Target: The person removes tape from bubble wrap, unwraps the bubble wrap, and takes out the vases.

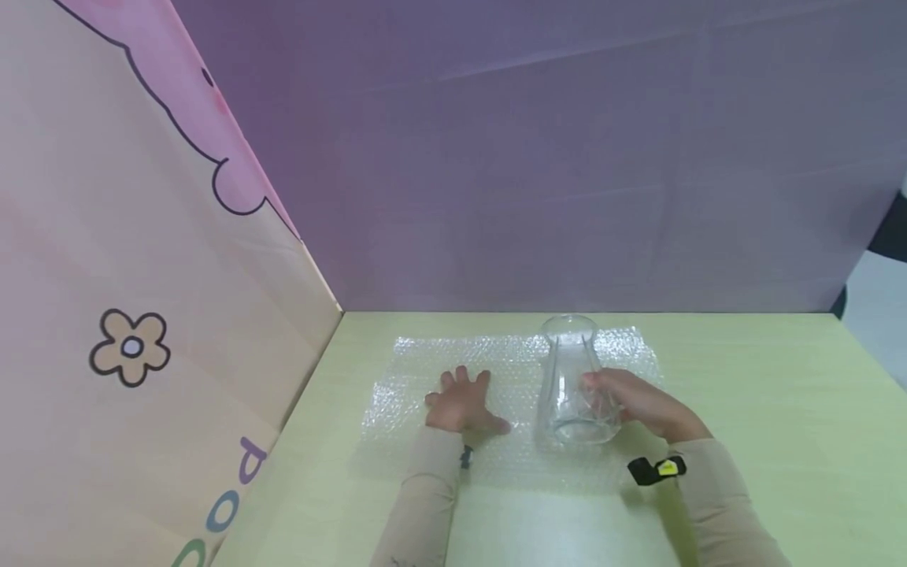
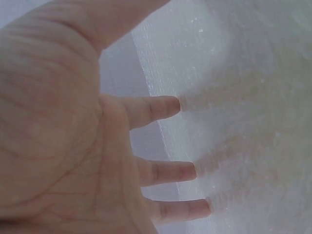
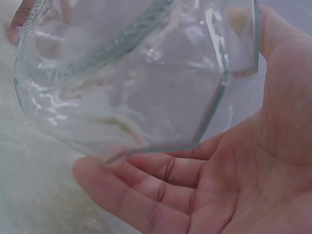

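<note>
A: Where's the vase point(image 1: 567, 386)?

B: Over the wrap point(image 1: 397, 402), right of its middle, rim toward the far wall point(image 1: 531, 181), base toward the person. I can't tell whether it rests on the wrap or is held just above it.

A: And the hands?

B: The right hand point(image 1: 641, 398) grips the vase low, near the base, with its fingers curled under the glass. The left hand point(image 1: 460, 405) is spread wide, fingertips touching the wrap, with hold of nothing.

A: What worries you?

B: A slip, mainly. One hand alone has the vase, the glass looks smooth, and the grip sits at one end. If those fingers loosen, the rim end could swing down.

A: Onto the wrap, at least?

B: Probably, and that should soften the knock. But a roll to the right could carry it past the wrap's edge to the table point(image 1: 779, 409), where it might chip.

A: And the wrap itself?

B: It looks thin and loose. If the base drags across it while the left hand presses too lightly, it could skid or ruck up and tip the vase.
</note>
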### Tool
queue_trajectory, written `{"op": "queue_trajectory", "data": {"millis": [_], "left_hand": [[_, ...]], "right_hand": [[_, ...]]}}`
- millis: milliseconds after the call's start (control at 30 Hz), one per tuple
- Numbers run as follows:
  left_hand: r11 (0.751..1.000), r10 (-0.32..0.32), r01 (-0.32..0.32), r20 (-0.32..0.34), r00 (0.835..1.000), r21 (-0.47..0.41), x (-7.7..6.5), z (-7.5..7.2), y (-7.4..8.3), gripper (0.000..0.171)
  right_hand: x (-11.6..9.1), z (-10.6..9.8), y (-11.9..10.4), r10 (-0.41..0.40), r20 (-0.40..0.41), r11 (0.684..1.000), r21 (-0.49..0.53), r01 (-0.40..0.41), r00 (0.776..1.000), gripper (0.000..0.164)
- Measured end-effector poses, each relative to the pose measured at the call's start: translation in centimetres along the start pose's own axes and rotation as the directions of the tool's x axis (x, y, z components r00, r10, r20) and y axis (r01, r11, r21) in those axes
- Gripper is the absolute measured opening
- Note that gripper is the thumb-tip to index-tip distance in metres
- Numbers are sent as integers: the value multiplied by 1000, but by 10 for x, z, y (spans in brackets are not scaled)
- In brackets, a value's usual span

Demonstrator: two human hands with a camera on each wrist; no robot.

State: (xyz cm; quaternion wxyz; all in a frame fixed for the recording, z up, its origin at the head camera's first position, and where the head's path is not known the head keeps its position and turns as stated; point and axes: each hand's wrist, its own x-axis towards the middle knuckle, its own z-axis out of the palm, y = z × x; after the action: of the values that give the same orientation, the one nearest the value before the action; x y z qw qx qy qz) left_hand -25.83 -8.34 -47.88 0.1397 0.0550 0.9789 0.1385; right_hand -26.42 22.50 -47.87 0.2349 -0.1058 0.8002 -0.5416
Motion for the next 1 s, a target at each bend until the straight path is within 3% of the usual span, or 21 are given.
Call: {"op": "queue_trajectory", "data": {"millis": [1000], "left_hand": [[1000, 3, -3, 14, 1000, 11, 2, 2, -2, 107]], "right_hand": [[-5, -11, 2, -29, -55, 1000, 7, 29, 998, 60]]}}
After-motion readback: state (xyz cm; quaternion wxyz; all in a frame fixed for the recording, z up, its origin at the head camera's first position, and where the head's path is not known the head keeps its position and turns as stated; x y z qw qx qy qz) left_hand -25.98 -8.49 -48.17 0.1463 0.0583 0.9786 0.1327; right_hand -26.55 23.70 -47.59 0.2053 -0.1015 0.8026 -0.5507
